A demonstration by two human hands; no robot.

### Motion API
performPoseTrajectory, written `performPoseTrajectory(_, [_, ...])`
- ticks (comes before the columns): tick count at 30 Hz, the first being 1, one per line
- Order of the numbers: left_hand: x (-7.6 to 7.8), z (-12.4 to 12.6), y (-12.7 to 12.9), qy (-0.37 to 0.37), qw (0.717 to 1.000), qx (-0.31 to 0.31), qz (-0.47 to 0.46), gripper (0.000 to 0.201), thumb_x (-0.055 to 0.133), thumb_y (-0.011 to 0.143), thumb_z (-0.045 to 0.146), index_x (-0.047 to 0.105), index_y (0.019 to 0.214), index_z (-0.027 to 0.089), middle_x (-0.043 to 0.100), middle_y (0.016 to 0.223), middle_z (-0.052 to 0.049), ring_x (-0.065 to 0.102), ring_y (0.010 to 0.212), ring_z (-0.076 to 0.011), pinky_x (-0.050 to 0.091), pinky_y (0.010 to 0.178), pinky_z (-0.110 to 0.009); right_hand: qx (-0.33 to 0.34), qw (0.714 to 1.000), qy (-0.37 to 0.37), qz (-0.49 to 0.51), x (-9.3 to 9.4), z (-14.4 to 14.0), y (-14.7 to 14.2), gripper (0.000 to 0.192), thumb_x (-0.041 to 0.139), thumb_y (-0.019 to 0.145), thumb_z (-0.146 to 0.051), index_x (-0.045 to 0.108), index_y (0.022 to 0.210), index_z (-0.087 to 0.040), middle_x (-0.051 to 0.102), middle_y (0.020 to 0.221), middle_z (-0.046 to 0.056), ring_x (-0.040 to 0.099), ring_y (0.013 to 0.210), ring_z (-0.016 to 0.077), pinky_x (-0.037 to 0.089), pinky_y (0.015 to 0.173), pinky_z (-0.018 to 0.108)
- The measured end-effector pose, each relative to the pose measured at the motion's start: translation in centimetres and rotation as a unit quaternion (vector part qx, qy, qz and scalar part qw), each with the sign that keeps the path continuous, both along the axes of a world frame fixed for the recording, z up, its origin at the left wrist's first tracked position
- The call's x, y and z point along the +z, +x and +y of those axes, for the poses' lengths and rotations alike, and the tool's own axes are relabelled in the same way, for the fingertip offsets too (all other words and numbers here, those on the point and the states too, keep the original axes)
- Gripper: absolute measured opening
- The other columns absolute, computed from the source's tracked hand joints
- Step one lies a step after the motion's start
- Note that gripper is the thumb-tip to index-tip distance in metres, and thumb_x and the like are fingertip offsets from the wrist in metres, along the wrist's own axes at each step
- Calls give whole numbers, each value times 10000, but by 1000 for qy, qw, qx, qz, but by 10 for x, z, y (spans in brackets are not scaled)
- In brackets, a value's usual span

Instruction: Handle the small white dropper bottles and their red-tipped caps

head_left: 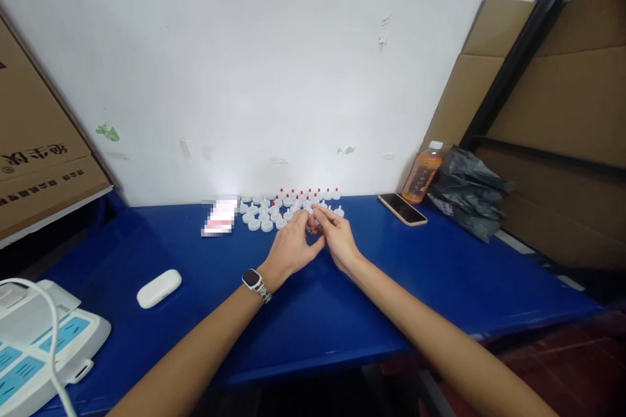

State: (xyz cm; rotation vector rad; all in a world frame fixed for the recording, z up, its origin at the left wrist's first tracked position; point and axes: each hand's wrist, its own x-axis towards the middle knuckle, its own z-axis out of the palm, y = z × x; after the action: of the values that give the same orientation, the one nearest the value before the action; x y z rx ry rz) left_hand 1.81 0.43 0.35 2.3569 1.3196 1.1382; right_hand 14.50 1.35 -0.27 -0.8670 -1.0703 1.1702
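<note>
Pinching together at the front edge of a cluster of small white caps (274, 212), the left hand (291, 249) and the right hand (337, 241) meet fingertip to fingertip over one tiny piece, too small and too hidden by the fingers to make out; both hands are curled nearly closed around that spot, though whether each truly holds something I cannot tell. It looks like a fitting step, with a small part being joined to or pulled from a cap, and such a move would call for a fine, steady pinch and little force. The caps stand in rows near the white wall (274, 65) at the back of the blue table (440, 273), low, round, smooth plastic; those toward the right carry red tips (309, 194). The left wrist wears a watch (253, 280) on a metal band. Further out lie a smooth white oval case (159, 288), a phone (402, 208) flat and face up, an orange drink bottle (423, 172) with a white lid, a crumpled black plastic bag (467, 199), and brown cardboard boxes (562, 104).
</note>
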Motion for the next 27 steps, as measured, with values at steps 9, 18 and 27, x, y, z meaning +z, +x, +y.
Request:
performPoseTrajectory(9, [13, 3, -25, 77, 984, 18, 162, 112, 435, 972, 268, 532, 1009, 225, 613, 979, -44, 597, 826, -182, 396, 626, -273, 39, 999, -20, -22, 10, -6, 13, 340, 760, 694, -472, 754, 832, -161, 718, 879, 62, 643, 763, 170, 525, 649, 290])
performPoseTrajectory(18, [0, 16, -6, 2, 997, -2, 73, 165, 485, 952, 382, 545, 947, 229, 616, 804, 6, 579, 708, -161, 389, 610, -273, -21, 965, 113, -235, 19, 28, 65, 241, 694, 772, -399, 727, 823, -165, 688, 723, 28, 582, 643, 140, 449, 616, 265])
performPoseTrajectory(27, [-16, 23, 14, -25, 992, -79, 98, 207, 463, 936, 297, 516, 756, 207, 579, 733, 3, 530, 651, -147, 362, 598, -280, -106, 854, 57, -506, 12, 133, 109, 153, 638, 779, -241, 751, 817, -146, 734, 773, 61, 637, 709, 158, 448, 667, 254])
